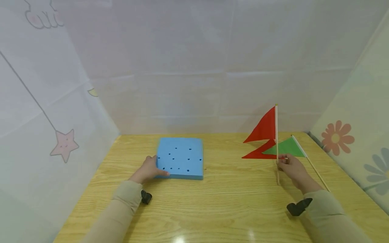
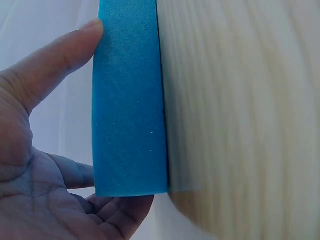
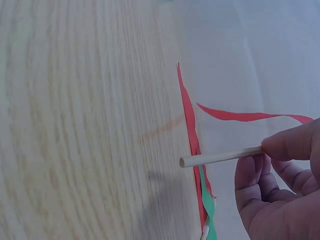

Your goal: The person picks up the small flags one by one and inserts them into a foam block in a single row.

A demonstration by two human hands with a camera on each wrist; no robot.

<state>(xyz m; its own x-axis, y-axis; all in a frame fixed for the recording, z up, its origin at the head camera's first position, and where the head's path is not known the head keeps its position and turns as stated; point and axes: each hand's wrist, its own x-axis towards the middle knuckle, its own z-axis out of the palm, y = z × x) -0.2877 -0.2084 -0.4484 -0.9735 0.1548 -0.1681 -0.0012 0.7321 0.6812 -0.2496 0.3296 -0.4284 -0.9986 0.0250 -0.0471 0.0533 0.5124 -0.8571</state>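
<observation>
Red triangular flag [image 1: 264, 128] upright above the wood-grained counter [image 1: 228, 202], the right hand [image 1: 290, 167], fingers clamped on its pale stick [image 1: 278, 176]; the left hand [image 1: 149, 169], fingers gripping the holed, square blue block [image 1: 182, 152] by its near-left corner!

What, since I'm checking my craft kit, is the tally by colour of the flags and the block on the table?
Red flags: 2, one held upright, the other lying flat
Green flag: 1
Blue block: 1
Total: 4
</observation>
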